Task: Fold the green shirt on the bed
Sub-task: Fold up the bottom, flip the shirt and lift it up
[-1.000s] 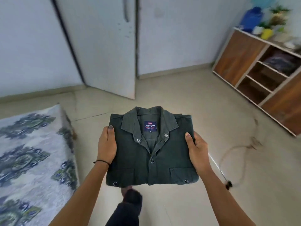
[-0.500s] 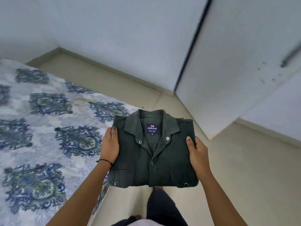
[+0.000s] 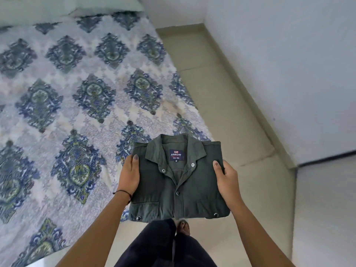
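The dark green shirt (image 3: 179, 191) is folded into a neat rectangle, collar and blue label facing up, and is held in the air at the bed's near right corner. My left hand (image 3: 129, 176) grips its left edge, thumb on top. My right hand (image 3: 227, 180) grips its right edge the same way. The fingers of both hands are hidden under the fabric. The bed (image 3: 73, 105), covered in a white sheet with blue and green medallions, fills the left of the view.
Beige floor (image 3: 221, 97) runs along the bed's right side up to a white wall (image 3: 289, 64). A white door or cupboard panel (image 3: 327, 209) stands at the right. My dark trouser leg (image 3: 161, 245) and a bare foot (image 3: 184, 227) show below the shirt.
The view has swung left from the doors and shelf towards the bed, which now fills the left side. The folded shirt stays held between both hands, now over the bed's corner.
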